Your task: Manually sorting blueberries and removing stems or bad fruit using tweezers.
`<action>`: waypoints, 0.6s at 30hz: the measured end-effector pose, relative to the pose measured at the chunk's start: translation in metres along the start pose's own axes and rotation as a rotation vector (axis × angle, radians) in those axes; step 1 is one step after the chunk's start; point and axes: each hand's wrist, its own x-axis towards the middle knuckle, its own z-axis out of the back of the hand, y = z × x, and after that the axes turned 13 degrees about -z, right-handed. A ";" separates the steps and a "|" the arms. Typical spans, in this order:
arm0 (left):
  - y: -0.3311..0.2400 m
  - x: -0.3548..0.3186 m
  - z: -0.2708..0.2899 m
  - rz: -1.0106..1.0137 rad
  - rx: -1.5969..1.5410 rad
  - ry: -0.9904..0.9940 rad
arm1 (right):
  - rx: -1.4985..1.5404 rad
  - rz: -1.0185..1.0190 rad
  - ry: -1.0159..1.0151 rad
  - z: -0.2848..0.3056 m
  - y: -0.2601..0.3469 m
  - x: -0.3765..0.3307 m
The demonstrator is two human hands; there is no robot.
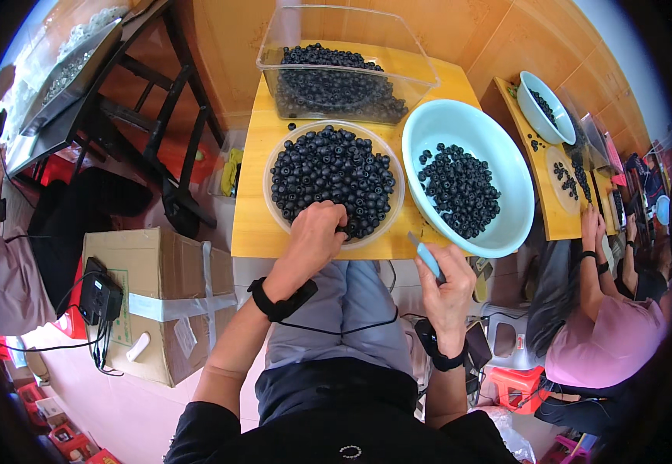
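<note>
My left hand (319,233) reaches over the near rim of a round clear plate (268,207) heaped with black round beads (328,174). Its fingers are curled together among the beads, and what they pinch, if anything, is hidden. In my right hand (449,288) is a small knife with a light-blue handle (428,260), its short blade pointing up and left. That hand hovers by the table's front edge, just below a large light-blue basin (512,209). More black beads (463,189) lie at the bottom of the basin.
Behind the plate, a clear rectangular bin (351,73) holds many black beads on the yellow wooden table (251,240). A taped cardboard box (158,286) stands at left, beneath a dark stool (173,155). People with beads and another basin (548,108) are at the right.
</note>
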 end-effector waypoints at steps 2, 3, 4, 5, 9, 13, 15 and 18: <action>0.000 0.002 0.003 0.028 -0.017 0.024 | 0.001 -0.001 0.013 -0.002 -0.002 -0.004; -0.004 0.004 0.008 0.154 -0.115 0.060 | 0.009 -0.024 0.025 -0.003 -0.003 -0.006; -0.006 0.005 0.011 0.280 -0.214 0.096 | 0.016 -0.047 0.038 -0.004 -0.004 -0.008; -0.004 0.004 0.012 0.280 -0.215 0.098 | 0.016 -0.048 0.038 -0.004 -0.005 -0.008; -0.010 -0.010 0.026 0.309 -0.990 -0.143 | 0.044 -0.087 0.149 -0.005 -0.001 -0.010; -0.019 -0.028 0.023 0.447 -1.664 -0.214 | 0.167 0.065 0.161 -0.018 -0.004 -0.009; -0.023 -0.035 0.018 0.468 -1.785 -0.221 | 0.143 0.032 0.206 -0.019 0.003 -0.009; -0.027 -0.043 0.012 0.501 -1.854 -0.245 | 0.137 0.026 0.251 -0.025 0.007 -0.011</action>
